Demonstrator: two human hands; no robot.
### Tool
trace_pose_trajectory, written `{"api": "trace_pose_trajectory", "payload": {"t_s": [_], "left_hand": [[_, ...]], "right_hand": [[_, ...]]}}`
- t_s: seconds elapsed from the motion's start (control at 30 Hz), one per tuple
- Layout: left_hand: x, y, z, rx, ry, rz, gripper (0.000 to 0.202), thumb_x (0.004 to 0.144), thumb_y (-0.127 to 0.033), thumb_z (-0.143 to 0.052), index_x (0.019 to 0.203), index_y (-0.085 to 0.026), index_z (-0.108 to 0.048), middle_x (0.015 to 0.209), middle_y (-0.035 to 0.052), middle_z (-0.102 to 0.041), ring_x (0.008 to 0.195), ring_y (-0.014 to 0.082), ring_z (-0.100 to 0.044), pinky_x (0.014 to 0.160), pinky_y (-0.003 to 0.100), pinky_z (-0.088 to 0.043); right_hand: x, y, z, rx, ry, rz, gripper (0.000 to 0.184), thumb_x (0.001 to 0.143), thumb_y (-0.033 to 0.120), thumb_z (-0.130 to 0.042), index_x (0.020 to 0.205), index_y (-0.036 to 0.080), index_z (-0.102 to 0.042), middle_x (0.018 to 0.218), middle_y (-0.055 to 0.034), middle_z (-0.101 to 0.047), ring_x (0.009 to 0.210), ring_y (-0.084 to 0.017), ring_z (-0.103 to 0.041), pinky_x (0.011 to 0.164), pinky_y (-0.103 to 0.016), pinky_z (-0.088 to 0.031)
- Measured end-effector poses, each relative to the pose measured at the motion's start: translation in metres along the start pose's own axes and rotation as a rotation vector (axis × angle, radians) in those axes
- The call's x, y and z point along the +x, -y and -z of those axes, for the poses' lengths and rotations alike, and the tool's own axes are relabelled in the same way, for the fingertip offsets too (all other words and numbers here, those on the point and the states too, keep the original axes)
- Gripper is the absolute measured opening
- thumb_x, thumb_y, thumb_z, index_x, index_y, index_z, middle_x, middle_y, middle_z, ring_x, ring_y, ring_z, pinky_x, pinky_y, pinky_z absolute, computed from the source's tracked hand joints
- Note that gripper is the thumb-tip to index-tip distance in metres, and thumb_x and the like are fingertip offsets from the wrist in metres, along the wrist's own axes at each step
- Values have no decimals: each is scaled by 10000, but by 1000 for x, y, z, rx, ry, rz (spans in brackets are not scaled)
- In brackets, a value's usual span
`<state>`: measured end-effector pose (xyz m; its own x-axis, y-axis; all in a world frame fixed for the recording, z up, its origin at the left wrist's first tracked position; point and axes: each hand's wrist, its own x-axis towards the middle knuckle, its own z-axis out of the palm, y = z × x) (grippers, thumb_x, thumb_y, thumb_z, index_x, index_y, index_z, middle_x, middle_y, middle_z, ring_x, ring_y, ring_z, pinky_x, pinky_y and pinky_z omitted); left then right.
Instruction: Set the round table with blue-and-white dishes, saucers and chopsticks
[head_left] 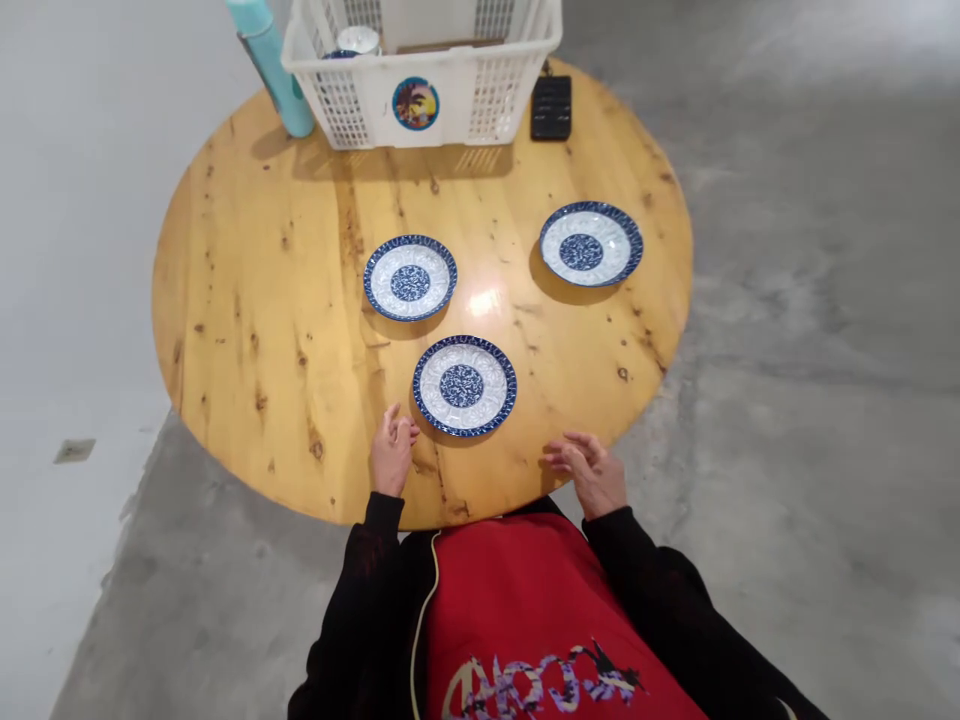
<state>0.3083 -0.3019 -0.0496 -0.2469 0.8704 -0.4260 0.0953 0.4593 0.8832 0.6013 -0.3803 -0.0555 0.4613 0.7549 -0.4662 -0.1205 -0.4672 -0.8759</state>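
Three blue-and-white patterned plates lie face up on the oval wooden table. The near plate (464, 386) is in front of me, the middle plate (410, 279) is just behind it to the left, and the far plate (591, 244) sits over on the right. My left hand (393, 447) is beside the near plate's lower left rim, its fingers bent and apart, holding nothing. Over the table's front edge, right of that same plate, my right hand (590, 470) hovers with loosely spread fingers and nothing in them.
A white plastic basket (450, 100) with a round sticker stands at the back of the wooden table (255, 300), with dishes inside. Left of it is a turquoise bottle (276, 75); to its right lies a black ridged object (551, 108). A wall borders the left.
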Motion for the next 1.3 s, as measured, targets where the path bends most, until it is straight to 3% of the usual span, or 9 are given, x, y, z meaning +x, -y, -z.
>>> {"api": "trace_pose_trajectory", "payload": {"t_s": [0.1,0.2,0.47,0.6,0.77,0.9,1.1,1.3], "left_hand": [[-7,7,10,31,19,-22,500,916,-399,-558,1331,-121,-573,955,88,-727,819,159,-714,739,268,-577],[-19,12,20,39,-3,-33,476,912,-397,-543,1301,-127,-588,946,87,-734,814,161,-722,726,271,-580],[-77,18,37,34,-151,-3,483,849,-456,-613,1189,-113,-635,924,94,-739,789,165,-723,671,257,-566],[-113,22,24,63,-170,3,499,830,-490,-640,1151,-108,-651,876,83,-732,744,160,-707,670,273,-572],[-154,23,-10,92,-92,3,462,827,-478,-651,1120,-122,-677,886,93,-753,775,192,-733,669,287,-578],[-185,24,-29,87,-74,16,452,815,-473,-663,1116,-137,-692,899,94,-763,781,193,-738,653,268,-568],[-224,41,-31,40,-102,29,435,812,-463,-658,1096,-135,-698,868,76,-746,742,167,-719,647,248,-553],[-222,42,-29,16,-54,39,460,783,-463,-651,1082,-116,-686,859,81,-732,719,161,-707,617,240,-531]], "right_hand": [[-26,-14,-5,-13,37,-34,481,716,590,-731,951,202,-573,815,-73,-745,624,-199,-712,561,-331,-583],[-39,-21,-14,-49,157,-44,469,719,606,-705,930,205,-585,791,-69,-735,604,-195,-700,549,-331,-578],[-33,-8,-19,-52,337,55,472,731,621,-655,919,192,-591,814,-79,-730,625,-193,-695,600,-343,-578],[-44,-15,-3,-65,390,71,428,732,602,-628,888,205,-594,781,-75,-730,605,-212,-696,584,-351,-565],[-58,-32,24,-111,459,58,320,739,517,-571,863,224,-601,785,-63,-740,603,-212,-701,569,-334,-551],[-67,-44,30,-149,538,53,292,725,486,-530,854,234,-599,766,-47,-733,598,-212,-702,573,-335,-552],[-81,-58,25,-204,661,85,262,733,449,-490,861,247,-595,772,-35,-727,605,-205,-698,585,-331,-546],[-93,-59,18,-257,710,156,240,750,432,-490,855,249,-604,761,-33,-727,612,-206,-691,563,-321,-525]]}}
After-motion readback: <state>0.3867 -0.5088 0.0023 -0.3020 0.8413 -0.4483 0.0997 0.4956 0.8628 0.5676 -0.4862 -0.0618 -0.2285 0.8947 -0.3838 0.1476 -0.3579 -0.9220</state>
